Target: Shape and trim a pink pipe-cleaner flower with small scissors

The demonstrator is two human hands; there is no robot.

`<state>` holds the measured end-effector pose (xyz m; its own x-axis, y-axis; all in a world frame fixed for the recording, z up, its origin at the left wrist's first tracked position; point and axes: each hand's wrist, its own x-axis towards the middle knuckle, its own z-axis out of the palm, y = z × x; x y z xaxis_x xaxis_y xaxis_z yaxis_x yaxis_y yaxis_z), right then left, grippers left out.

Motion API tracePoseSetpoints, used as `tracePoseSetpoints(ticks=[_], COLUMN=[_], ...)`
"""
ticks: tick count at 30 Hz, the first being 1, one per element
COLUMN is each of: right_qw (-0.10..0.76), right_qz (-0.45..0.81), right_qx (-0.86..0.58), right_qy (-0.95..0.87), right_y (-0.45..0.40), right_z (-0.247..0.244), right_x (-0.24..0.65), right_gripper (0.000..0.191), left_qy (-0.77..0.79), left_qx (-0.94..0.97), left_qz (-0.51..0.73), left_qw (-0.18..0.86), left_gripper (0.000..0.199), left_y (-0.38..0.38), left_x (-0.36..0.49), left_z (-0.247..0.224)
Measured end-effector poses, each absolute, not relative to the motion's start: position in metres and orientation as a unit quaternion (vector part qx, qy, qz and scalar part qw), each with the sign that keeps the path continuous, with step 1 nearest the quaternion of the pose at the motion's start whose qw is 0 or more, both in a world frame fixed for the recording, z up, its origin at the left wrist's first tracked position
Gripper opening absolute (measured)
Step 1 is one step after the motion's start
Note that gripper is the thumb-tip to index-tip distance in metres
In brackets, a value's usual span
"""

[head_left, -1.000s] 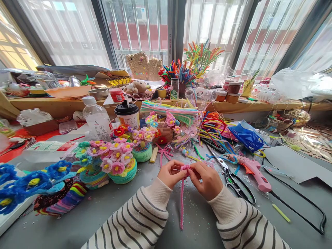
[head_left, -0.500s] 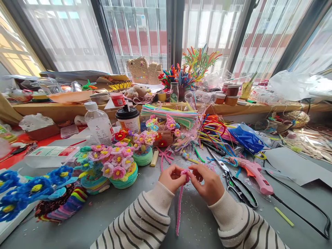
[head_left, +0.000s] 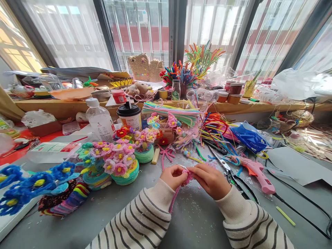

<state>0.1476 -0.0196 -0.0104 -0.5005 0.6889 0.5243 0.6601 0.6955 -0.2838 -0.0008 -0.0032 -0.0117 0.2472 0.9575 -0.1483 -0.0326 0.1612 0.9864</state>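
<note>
My left hand and my right hand meet over the grey table, both pinching the curled top of a pink pipe cleaner. Its straight tail runs down and left toward my left striped sleeve. Fingertips of both hands touch the fuzzy pink coil between them.
Finished pipe-cleaner flower pots and blue flowers lie to the left. Scissors and a pink glue gun with its black cord lie to the right. A bottle, a lidded cup and bundles of pipe cleaners stand behind.
The pipe cleaner's tail has swung from hanging straight down to slanting left toward my left sleeve. The right hand has turned over the coil; both hands stayed together.
</note>
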Motion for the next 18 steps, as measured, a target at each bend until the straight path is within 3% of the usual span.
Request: tracePoseSetpoints(ticks=[18], right_qw=[0.205], right_qz=[-0.003], right_qx=[-0.388], right_qy=[-0.898], right_y=[-0.0186], right_z=[-0.0135], right_x=[0.1519], right_gripper=[0.027], left_qy=[0.499], left_qx=[0.564], left_qz=[0.366], left_qw=[0.547], left_gripper=[0.013], left_y=[-0.0046], left_x=[0.0012], left_z=[-0.0162])
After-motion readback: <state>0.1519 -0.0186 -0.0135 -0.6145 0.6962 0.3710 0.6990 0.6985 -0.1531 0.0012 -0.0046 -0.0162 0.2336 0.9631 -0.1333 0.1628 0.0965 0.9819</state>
